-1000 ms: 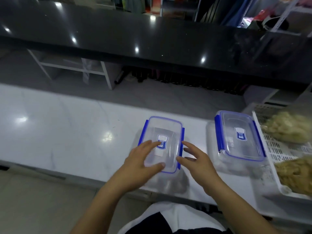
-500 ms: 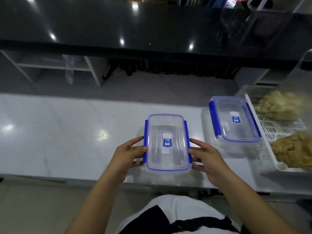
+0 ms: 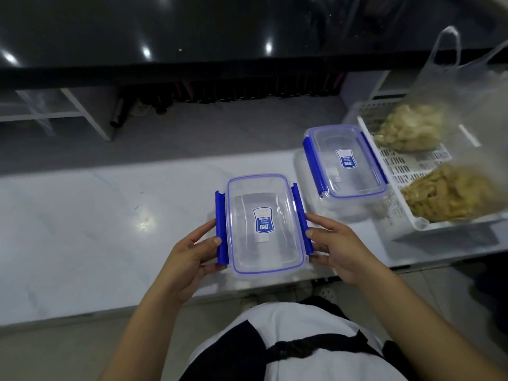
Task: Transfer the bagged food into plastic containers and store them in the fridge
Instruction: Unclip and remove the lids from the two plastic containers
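The pale marble counter (image 3: 82, 229) carries everything. At its far right, a white slotted plastic basket (image 3: 417, 185) holds two clear bags of food: a pale lumpy one (image 3: 409, 127) farther off and a golden-brown one (image 3: 450, 193) nearer. Just left of the basket sits a second clear rectangular container with blue clips (image 3: 347, 163), lid on and clips down. The near clear rectangular container with a blue-rimmed lid (image 3: 264, 224) sits at the counter's near edge. Half a second ago its two blue side clips lay flat against the walls; now both flare outward, so the lid looks unlatched and ready to lift, the first step before filling. The container appears empty, with a blue label at the lid's centre. The left hand (image 3: 189, 254) pinches the left clip (image 3: 221, 229) between thumb and curled fingers; the right hand (image 3: 341, 248) holds the right clip (image 3: 301, 218) likewise.
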The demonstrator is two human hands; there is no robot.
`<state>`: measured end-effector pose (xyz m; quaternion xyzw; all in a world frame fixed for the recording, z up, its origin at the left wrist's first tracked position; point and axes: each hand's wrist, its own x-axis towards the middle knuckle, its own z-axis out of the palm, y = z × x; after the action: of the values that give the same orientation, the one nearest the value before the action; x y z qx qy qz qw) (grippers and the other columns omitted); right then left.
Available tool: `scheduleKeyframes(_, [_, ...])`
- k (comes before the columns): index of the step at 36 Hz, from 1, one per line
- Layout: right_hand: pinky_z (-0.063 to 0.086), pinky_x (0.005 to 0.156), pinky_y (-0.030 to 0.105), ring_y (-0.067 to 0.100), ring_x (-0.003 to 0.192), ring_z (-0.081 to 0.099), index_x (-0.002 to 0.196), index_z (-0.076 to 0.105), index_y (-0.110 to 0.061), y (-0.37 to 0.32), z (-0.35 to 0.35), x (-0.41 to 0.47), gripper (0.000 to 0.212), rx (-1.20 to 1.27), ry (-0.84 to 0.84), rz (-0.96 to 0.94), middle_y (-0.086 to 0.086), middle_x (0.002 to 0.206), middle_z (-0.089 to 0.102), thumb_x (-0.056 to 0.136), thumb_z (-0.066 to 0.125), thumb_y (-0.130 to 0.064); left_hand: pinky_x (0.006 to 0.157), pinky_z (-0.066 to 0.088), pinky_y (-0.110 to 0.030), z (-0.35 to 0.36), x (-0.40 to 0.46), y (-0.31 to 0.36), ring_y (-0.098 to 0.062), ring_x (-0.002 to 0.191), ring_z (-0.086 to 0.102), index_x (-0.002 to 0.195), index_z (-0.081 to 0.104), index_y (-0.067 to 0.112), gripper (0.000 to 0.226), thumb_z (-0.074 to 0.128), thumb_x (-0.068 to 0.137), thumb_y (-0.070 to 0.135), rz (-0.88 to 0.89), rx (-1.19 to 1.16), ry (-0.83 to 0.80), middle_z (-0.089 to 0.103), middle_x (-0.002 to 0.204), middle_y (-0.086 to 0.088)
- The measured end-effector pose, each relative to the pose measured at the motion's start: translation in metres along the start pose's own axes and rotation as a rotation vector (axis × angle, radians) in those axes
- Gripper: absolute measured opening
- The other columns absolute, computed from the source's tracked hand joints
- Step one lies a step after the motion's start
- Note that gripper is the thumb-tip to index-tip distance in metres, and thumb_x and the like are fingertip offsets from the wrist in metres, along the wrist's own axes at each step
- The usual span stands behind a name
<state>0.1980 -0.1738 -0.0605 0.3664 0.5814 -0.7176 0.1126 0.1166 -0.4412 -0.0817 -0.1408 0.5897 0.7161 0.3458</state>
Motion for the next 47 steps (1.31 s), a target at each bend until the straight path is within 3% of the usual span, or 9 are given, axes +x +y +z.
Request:
scheduleKeyframes(8, [0.061, 0.080, 0.041, 0.024, 0.094, 0.072, 0.124, 0.066, -0.022, 0.009, -0.009, 0.000, 0.037, 0.003, 0.114, -0.025, 0.009, 0.118, 0.071, 0.092, 0.064, -0.004, 0.082, 0.062, -0.040, 0.003, -0.002, -0.007, -0.029, 0.104, 0.073, 0.132, 0.062, 0.020, 0.035, 0.059, 0.099, 0.009, 0.053, 0.023, 0.157, 0.075, 0.113, -0.009])
scheduleKeyframes(13, [0.048, 0.099, 0.033, 0.007, 0.118, 0.059, 0.135, 0.057, -0.039, 0.008, -0.014, -0.012, 0.056, -0.394, 0.110, -0.310, -0.009, 0.131, 0.062, 0.084, 0.077, -0.025, 0.101, 0.044, -0.028, 0.000, -0.013, -0.003, -0.006, 0.129, 0.051, 0.143, 0.049, 0.042, 0.058, 0.071, 0.090, 0.034, 0.315, 0.520, 0.193, 0.050, 0.145, 0.019])
scheduleKeyframes(16, [0.031, 0.113, 0.028, 0.000, 0.141, 0.032, 0.146, 0.031, -0.055, 0.007, -0.012, -0.020, 0.088, -0.726, -0.059, -0.412, -0.020, 0.153, 0.038, 0.075, 0.082, -0.045, 0.112, 0.031, -0.028, 0.001, -0.019, -0.001, 0.003, 0.138, 0.028, 0.148, 0.020, 0.059, 0.093, 0.078, 0.077, 0.051, 0.349, 0.816, -0.016, 0.020, 0.147, 0.043])
scheduleKeyframes(20, [0.006, 0.122, 0.038, 0.009, 0.151, -0.011, 0.143, -0.015, -0.063, 0.011, -0.005, -0.012, 0.121, -1.213, -0.191, -0.454, -0.018, 0.165, -0.009, 0.066, 0.078, -0.066, 0.125, 0.013, -0.035, 0.008, -0.010, -0.016, 0.001, 0.152, -0.003, 0.151, -0.008, 0.054, 0.126, 0.082, 0.064, 0.067, 0.461, 1.118, -0.177, -0.006, 0.161, 0.031])
scheduleKeyframes(24, [0.004, 0.123, 0.038, 0.016, 0.152, -0.014, 0.140, -0.024, -0.060, 0.021, -0.002, 0.004, 0.124, -1.285, -0.193, -0.493, -0.011, 0.166, -0.012, 0.068, 0.076, -0.064, 0.125, 0.010, -0.030, 0.019, -0.005, -0.024, 0.004, 0.151, -0.007, 0.145, -0.016, 0.056, 0.124, 0.069, 0.057, 0.073, 0.533, 1.127, -0.124, -0.009, 0.159, 0.031])
scheduleKeyframes(30, [-0.002, 0.124, 0.038, 0.005, 0.144, -0.027, 0.150, -0.019, -0.049, 0.022, -0.003, 0.013, 0.122, -1.267, -0.220, -0.528, -0.011, 0.164, -0.017, 0.070, 0.072, -0.065, 0.125, 0.011, -0.030, 0.021, -0.004, -0.030, 0.009, 0.149, -0.005, 0.149, -0.009, 0.053, 0.124, 0.075, 0.059, 0.065, 0.528, 1.076, -0.054, -0.009, 0.158, 0.036])
scheduleKeyframes(37, [-0.010, 0.121, 0.039, 0.013, 0.144, -0.037, 0.145, -0.030, -0.048, 0.011, -0.005, 0.010, 0.110, -1.410, -0.212, -0.631, -0.006, 0.163, -0.026, 0.063, 0.034, -0.085, 0.125, 0.017, -0.033, 0.034, -0.020, -0.028, 0.007, 0.150, 0.002, 0.153, 0.001, 0.053, 0.117, 0.076, 0.063, 0.053, 0.444, 0.980, 0.027, 0.000, 0.161, 0.034])
scheduleKeyframes(41, [-0.013, 0.121, 0.042, 0.014, 0.142, -0.040, 0.143, -0.034, -0.048, 0.004, -0.004, 0.013, 0.112, -1.459, -0.260, -0.624, -0.003, 0.162, -0.027, 0.072, 0.046, -0.081, 0.124, 0.015, -0.029, 0.042, -0.021, -0.032, 0.008, 0.150, -0.006, 0.155, -0.001, 0.047, 0.122, 0.085, 0.069, 0.041, 0.413, 0.999, 0.040, -0.012, 0.163, 0.029])
scheduleKeyframes(47, [-0.010, 0.121, 0.044, 0.018, 0.145, -0.035, 0.149, -0.027, -0.043, 0.002, -0.007, 0.021, 0.107, -1.461, -0.276, -0.669, 0.001, 0.166, -0.017, 0.068, 0.032, -0.083, 0.126, 0.012, -0.036, 0.047, -0.018, -0.033, 0.004, 0.151, -0.008, 0.154, 0.002, 0.050, 0.120, 0.075, 0.060, 0.064, 0.363, 1.027, 0.134, 0.000, 0.165, 0.022])
